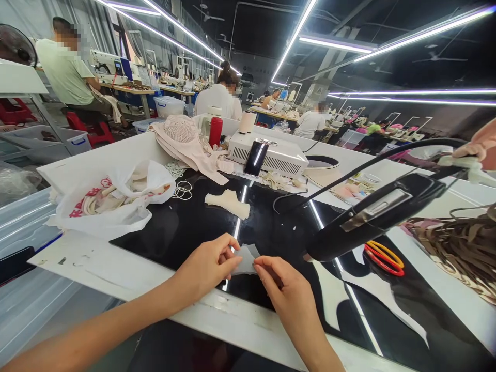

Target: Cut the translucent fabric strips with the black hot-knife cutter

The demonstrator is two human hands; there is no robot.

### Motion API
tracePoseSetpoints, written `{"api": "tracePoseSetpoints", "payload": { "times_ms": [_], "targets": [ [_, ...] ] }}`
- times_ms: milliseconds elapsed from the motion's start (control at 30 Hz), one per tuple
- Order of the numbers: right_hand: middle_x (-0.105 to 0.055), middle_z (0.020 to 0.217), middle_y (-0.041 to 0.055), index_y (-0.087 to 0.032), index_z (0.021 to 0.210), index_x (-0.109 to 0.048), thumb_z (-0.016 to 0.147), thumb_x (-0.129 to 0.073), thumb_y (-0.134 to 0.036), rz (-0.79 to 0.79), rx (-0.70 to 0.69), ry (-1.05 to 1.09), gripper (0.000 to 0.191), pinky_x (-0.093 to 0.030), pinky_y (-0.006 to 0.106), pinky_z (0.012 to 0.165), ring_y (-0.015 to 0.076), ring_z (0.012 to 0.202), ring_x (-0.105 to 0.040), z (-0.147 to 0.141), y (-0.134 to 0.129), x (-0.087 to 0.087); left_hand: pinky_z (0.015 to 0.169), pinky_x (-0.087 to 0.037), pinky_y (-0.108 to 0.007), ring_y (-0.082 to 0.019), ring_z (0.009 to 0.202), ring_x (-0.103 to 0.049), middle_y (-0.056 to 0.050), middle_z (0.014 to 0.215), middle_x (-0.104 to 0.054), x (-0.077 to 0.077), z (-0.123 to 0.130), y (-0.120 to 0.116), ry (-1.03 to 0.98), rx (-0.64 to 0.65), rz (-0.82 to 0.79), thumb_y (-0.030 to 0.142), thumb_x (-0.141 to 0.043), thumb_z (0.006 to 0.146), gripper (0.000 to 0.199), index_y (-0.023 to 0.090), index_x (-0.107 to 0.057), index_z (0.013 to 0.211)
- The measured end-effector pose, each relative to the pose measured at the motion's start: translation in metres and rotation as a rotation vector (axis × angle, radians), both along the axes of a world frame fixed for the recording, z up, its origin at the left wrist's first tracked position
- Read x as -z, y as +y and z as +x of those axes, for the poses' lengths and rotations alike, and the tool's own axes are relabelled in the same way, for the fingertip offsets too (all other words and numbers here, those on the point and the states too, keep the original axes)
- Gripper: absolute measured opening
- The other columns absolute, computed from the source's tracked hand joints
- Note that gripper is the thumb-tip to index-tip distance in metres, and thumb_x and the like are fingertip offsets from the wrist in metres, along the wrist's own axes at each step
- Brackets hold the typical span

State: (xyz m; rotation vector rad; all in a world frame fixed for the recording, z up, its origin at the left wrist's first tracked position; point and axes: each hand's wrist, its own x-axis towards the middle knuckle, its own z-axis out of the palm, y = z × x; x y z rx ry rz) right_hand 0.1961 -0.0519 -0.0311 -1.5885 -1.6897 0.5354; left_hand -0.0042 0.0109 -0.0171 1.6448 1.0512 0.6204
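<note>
Low over the black work surface [186, 222], a small pale fabric piece [247, 258] spans the gap between my hands. My left hand [209, 266] pinches its left edge with thumb and forefinger, the other fingers curled. At its right edge, my right hand [289, 287] is closed in a fingertip pinch. Beyond them lies a cream cut fabric piece [228, 202]. A long black tool [375, 217] with a metal plate slants down on the right, its lower end near a white cut piece [329, 294].
At left sits a white plastic bag [108, 201] with fabric scraps. A phone [256, 157] leans on a white box [267, 150] behind. Red and orange rings [384, 258] and brown straps [461, 243] lie right. Another person's hand [478, 142] reaches in at upper right.
</note>
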Motion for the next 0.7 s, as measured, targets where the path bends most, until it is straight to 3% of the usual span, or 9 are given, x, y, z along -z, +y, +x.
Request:
{"api": "tracePoseSetpoints", "payload": {
  "times_ms": [133,300,700],
  "targets": [
    [-0.073,0.089,0.0032,-0.024,0.099,-0.071,0.104,-0.050,-0.035,0.082,-0.029,-0.161,0.024,-0.054,0.028,0.070,0.0185,0.078,-0.070,-0.002,0.006,0.001,0.062,-0.040,-0.026,-0.014,0.064,-0.059,0.006,0.075,-0.063,-0.001,-0.003,0.001,0.249,-0.010,0.316,0.029,-0.054,0.098,0.006,0.024,-0.053,0.097],
    [-0.073,0.089,0.0042,-0.022,0.099,-0.070,0.107,-0.041,-0.035,0.139,-0.052,-0.332,0.032,-0.054,0.029,0.067,0.0186,0.076,-0.072,-0.004,0.007,0.006,0.061,-0.033,-0.028,-0.015,0.065,-0.056,0.005,0.073,-0.059,0.009,-0.003,0.004,0.456,0.042,0.548,0.026,-0.051,0.103,0.017,0.022,-0.052,0.086],
    [-0.068,0.084,0.0042,-0.021,0.095,-0.069,0.107,-0.043,-0.031,0.171,-0.047,-0.490,0.030,-0.050,0.032,0.068,0.0199,0.076,-0.065,-0.001,0.010,0.015,0.065,-0.036,-0.030,-0.017,0.072,-0.060,0.003,0.079,-0.064,0.016,-0.001,0.004,0.560,0.089,0.718,0.024,-0.057,0.102,0.018,0.020,-0.059,0.085]
  ]
}}
